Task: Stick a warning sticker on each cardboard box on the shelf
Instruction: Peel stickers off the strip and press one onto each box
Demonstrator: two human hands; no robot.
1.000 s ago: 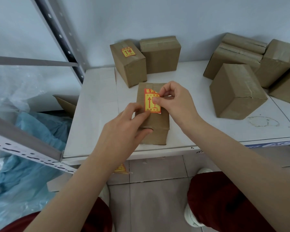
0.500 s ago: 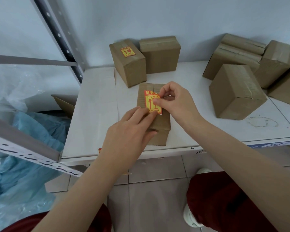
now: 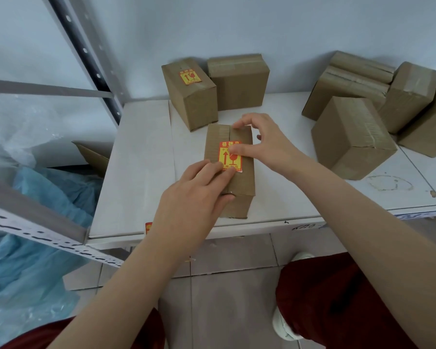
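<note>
Crumpled blue plastic sheeting (image 3: 35, 222) lies at the far left, behind a grey perforated metal shelf post (image 3: 86, 54). On the white shelf board (image 3: 141, 172), near its front edge, lies a small brown cardboard box (image 3: 242, 182) with a taped seam along its top. A red-and-yellow rectangular warning sticker (image 3: 228, 157), printed with an arrow and a glass, lies flat on that top.

The left hand (image 3: 194, 197) rests on the box with its straight fingers touching the sticker's near edge. The right hand (image 3: 269, 144) is spread, thumb pressing on the sticker and forefinger on the box's far end.

Behind stands a second brown box (image 3: 194, 107) bearing its own sticker (image 3: 189, 77), touching a plain one (image 3: 239, 84). Further right is a cluster of plain brown boxes (image 3: 350, 137). All are taped shut, their contents hidden.
</note>
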